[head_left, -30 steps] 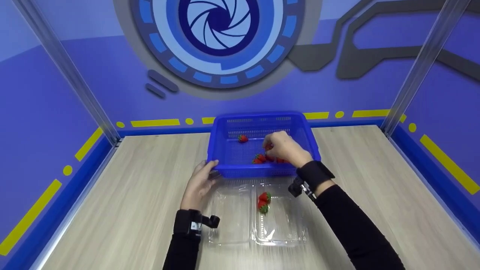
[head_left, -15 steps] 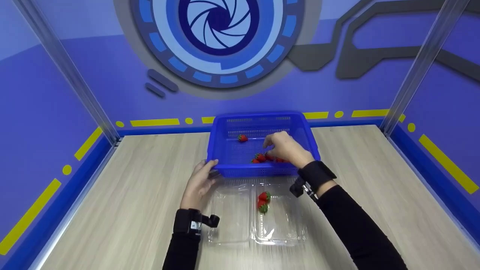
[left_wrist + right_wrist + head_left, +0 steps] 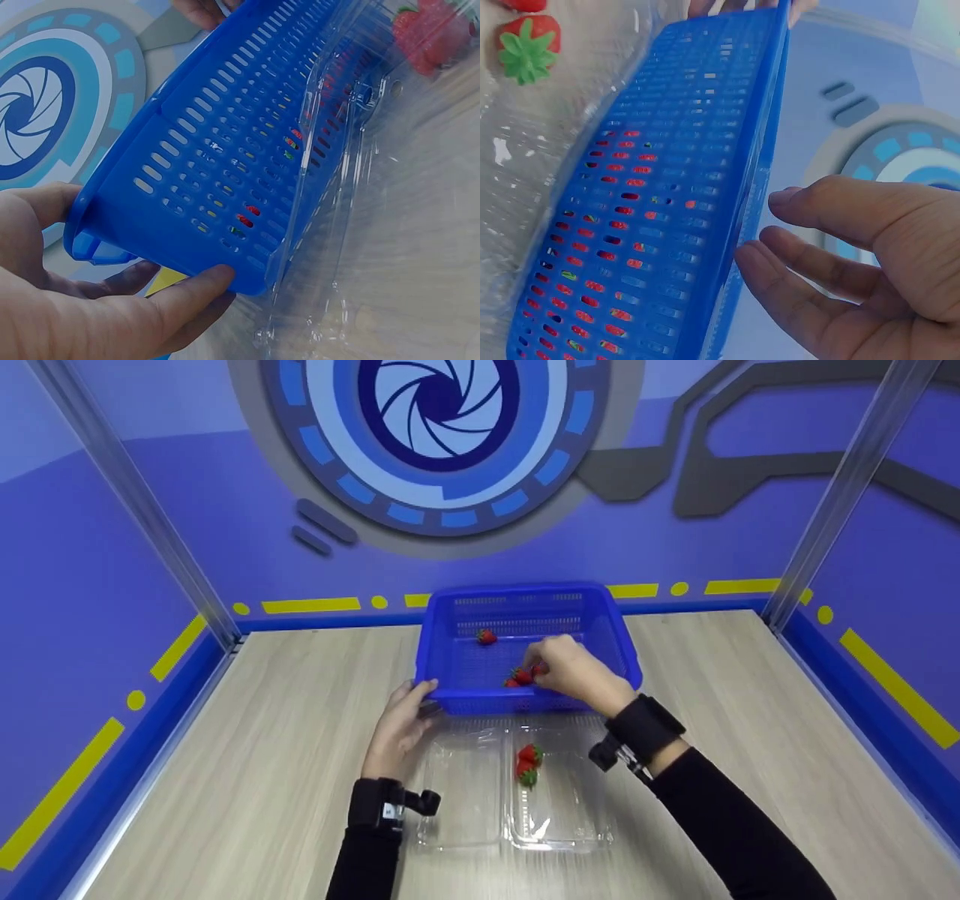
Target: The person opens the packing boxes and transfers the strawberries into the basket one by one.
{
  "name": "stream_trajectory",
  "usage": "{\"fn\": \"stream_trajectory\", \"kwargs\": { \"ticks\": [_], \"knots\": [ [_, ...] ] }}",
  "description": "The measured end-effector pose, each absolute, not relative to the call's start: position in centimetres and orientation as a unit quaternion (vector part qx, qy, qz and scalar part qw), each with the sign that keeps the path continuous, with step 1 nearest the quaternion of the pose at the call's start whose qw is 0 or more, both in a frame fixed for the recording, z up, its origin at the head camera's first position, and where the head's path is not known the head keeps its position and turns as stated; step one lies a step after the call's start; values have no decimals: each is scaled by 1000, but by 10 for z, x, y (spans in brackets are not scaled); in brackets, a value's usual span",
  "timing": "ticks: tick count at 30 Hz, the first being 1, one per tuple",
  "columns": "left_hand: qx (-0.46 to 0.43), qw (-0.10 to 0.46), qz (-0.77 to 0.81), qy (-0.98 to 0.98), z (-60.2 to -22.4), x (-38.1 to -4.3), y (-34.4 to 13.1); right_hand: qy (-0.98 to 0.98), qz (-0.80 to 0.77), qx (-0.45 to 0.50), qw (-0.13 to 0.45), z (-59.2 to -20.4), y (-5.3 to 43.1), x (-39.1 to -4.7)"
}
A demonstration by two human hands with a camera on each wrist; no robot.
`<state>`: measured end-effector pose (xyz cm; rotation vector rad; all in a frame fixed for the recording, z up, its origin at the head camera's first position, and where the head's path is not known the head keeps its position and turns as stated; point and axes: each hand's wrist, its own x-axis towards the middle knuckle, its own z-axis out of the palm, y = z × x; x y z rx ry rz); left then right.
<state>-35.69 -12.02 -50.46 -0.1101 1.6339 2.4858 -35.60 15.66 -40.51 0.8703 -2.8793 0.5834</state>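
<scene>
My left hand (image 3: 395,733) holds the near left corner of the blue plastic basket (image 3: 480,703), thumb at the rim and fingers against its outer side. Over the basket's near right part is my right hand (image 3: 576,669). In the right wrist view, the thumb and fingers (image 3: 810,289) are apart with nothing visible between them. A strawberry (image 3: 538,668) shows by the fingertips in the head view. Left of it lie more strawberries (image 3: 520,676), and one strawberry (image 3: 487,637) is farther back. The right hand hides part of the pile.
An opened clear plastic clamshell box (image 3: 504,840) lies flat in front of the basket on the wooden table (image 3: 300,765). Strawberries (image 3: 528,765) sit in its right half. Behind the basket stands a printed blue wall (image 3: 225,532).
The strawberry at my right fingertips one second ago was let go into the pile. My right hand has since shifted slightly nearer and right. The left hand stays at the corner.
</scene>
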Motion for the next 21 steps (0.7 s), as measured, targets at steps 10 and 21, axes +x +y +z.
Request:
{"fn": "stream_trajectory", "kwargs": {
  "ticks": [10,21],
  "knots": [
    [-36,81,837,541,-505,-357,-121,-924,184,334,40,-423,153,-301],
    [-43,77,835,543,-504,-356,-118,-911,188,366,-35,-460,149,-275]
  ]
}}
